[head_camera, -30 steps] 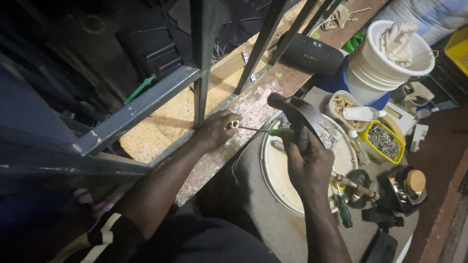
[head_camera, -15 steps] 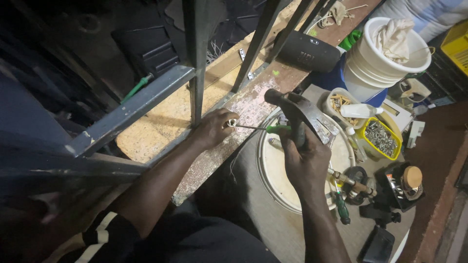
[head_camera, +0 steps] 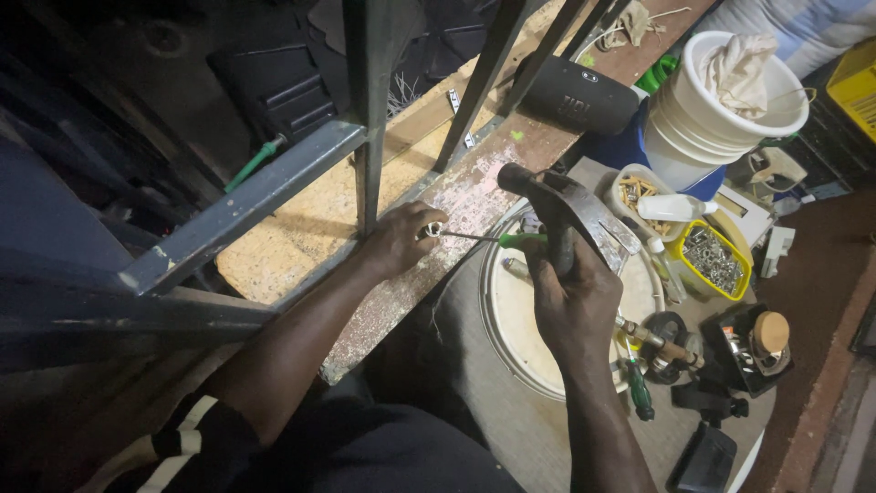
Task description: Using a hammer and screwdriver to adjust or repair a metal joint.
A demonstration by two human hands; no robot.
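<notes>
Little has shifted over the last second: the thin green-handled screwdriver (head_camera: 484, 238) remains level, its tip at the small pale fitting (head_camera: 434, 228) pinched in the left hand (head_camera: 401, 239), and the steel claw hammer (head_camera: 568, 206) stays raised in the right hand (head_camera: 575, 297), only slightly nearer the screwdriver's handle than before. Left fingers (head_camera: 422, 222) are closed on the fitting, pressing it against the worn, paint-flecked wooden plank (head_camera: 456, 205) beside the grey metal frame (head_camera: 274, 192). Right fingers are clenched about the hammer's dark shaft; whether they also steady the green handle cannot be told. Such steadiness suggests that alignment is being held and no blow has landed on the fitting. Outward from the hands, a round pale lid (head_camera: 520, 319) lies on the grey surface (head_camera: 511, 429), with a yellow tray of nuts (head_camera: 714, 260), a stack of white buckets holding a rag (head_camera: 721, 110), a black cylindrical speaker (head_camera: 577, 94) and a second green-handled screwdriver (head_camera: 639, 391) nearby.
</notes>
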